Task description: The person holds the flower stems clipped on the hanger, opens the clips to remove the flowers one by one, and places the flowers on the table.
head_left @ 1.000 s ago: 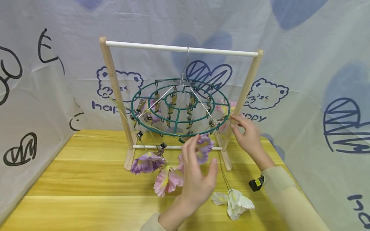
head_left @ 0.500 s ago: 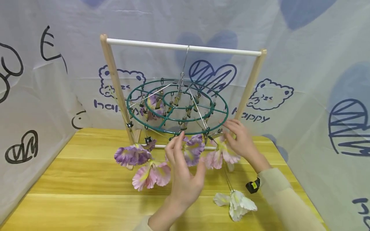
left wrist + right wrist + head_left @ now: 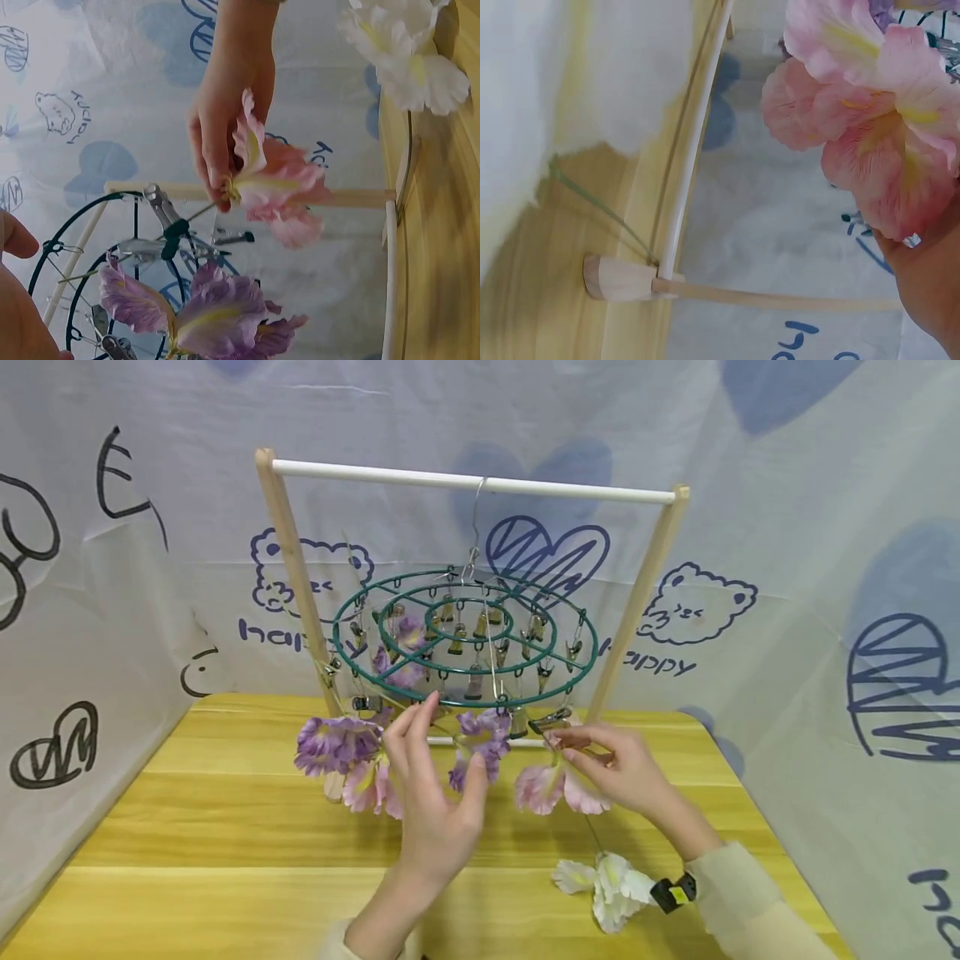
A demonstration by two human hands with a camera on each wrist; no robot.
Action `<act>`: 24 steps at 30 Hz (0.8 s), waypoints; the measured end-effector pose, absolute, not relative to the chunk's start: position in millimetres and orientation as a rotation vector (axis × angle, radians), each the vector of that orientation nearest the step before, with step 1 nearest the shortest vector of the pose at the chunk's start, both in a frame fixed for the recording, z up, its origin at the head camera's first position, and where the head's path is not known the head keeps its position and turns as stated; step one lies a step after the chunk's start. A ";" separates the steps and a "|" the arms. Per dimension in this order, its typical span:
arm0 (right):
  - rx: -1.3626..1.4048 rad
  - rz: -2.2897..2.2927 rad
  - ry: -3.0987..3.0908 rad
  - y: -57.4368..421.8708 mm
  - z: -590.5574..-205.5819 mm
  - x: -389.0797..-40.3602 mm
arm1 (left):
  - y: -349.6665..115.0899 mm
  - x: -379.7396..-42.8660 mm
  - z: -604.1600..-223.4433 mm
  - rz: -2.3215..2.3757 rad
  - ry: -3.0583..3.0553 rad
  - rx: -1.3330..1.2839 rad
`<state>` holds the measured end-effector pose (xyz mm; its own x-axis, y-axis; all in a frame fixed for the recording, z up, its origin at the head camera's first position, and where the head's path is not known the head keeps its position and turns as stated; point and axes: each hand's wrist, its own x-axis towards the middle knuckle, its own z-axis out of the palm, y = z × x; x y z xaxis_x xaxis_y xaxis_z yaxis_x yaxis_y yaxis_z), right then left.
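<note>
A round green clip hanger with several metal clips hangs from the white bar of a wooden stand. At its front right, my right hand pinches a pink artificial flower just behind its petals. In the left wrist view the stem of this pink flower runs up to a clip. My left hand has its fingers extended at the hanger's front rim; whether they touch it I cannot tell. A purple flower hangs between the hands.
A white flower lies on the wooden table, its stem toward the stand's right foot. More flowers hang at left, one purple and one pink. A printed cloth surrounds the table.
The hanger has turned, bringing the pink flower round to the front right. My right hand has lowered from the rim and now pinches that flower. My left hand has shifted left.
</note>
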<state>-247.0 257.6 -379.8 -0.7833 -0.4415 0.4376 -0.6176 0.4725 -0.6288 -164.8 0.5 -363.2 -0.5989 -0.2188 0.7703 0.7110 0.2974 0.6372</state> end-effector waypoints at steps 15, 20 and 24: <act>1.121 1.253 -2.500 236.5 -378.1 -215.1 | -45.7 -178.7 -361.4 -1.417 -1.720 -0.352; 1.175 1.301 -2.469 226.6 -376.4 -208.0 | -57.4 -182.2 -360.2 -1.380 -1.735 -0.274; 1.208 1.374 -2.442 218.8 -380.3 -206.7 | -58.0 -182.6 -364.0 -1.378 -1.738 -0.283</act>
